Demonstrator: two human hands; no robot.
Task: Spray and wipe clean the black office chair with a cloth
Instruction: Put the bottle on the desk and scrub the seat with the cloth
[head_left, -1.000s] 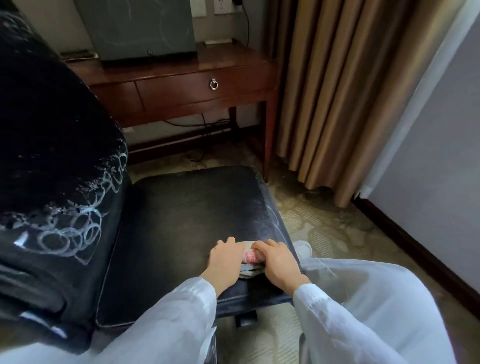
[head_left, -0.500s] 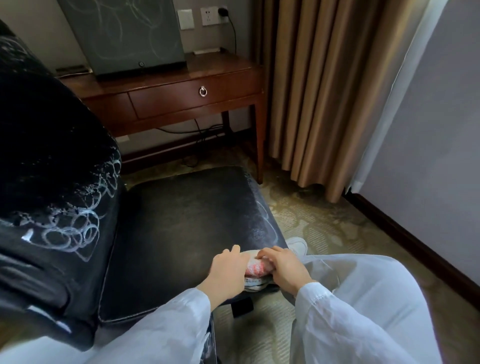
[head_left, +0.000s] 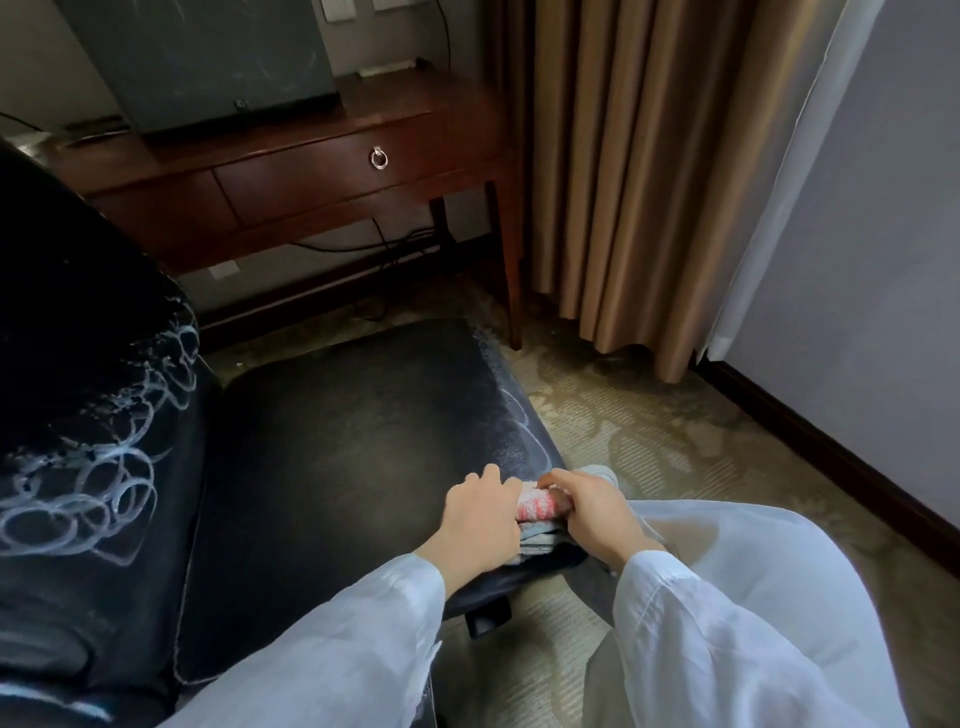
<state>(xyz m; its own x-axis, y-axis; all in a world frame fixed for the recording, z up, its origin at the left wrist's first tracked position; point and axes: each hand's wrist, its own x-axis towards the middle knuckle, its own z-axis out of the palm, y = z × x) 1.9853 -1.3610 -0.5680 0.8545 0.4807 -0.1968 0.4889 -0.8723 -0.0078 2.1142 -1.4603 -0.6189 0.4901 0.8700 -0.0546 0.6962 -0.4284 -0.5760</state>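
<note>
Both your hands are on the cloth (head_left: 535, 508), which lies bunched at the front right corner of the seat (head_left: 353, 441) of the black chair (head_left: 156, 519). Your left hand (head_left: 480, 519) curls its fingers down over the cloth's left end. Your right hand (head_left: 597, 514) grips the right end, with the fingers bent round the pink and white folds. A grey layer of the same cloth shows beneath, between your wrists, reaching the seat's front edge.

The cloth sits just inside that corner, and your right hand partly overhangs the seat's right edge. White scuffing runs along this right edge (head_left: 511, 415) up toward the far corner. The rest of the seat spreads to your left and away from you as a broad dark surface. The backrest (head_left: 78, 364) rises at the seat's left side, marked with looping white scribbles (head_left: 88, 493).

Beyond the far edge of the seat stands a wooden desk (head_left: 311, 171), with a strip of floor between them. To the right lies patterned carpet (head_left: 675, 441), running to the curtain (head_left: 623, 182) and to the dark baseboard (head_left: 831, 467) under the wall (head_left: 883, 234). A black part of the chair's base (head_left: 488, 618) shows under the front edge, near your left sleeve (head_left: 337, 649).
</note>
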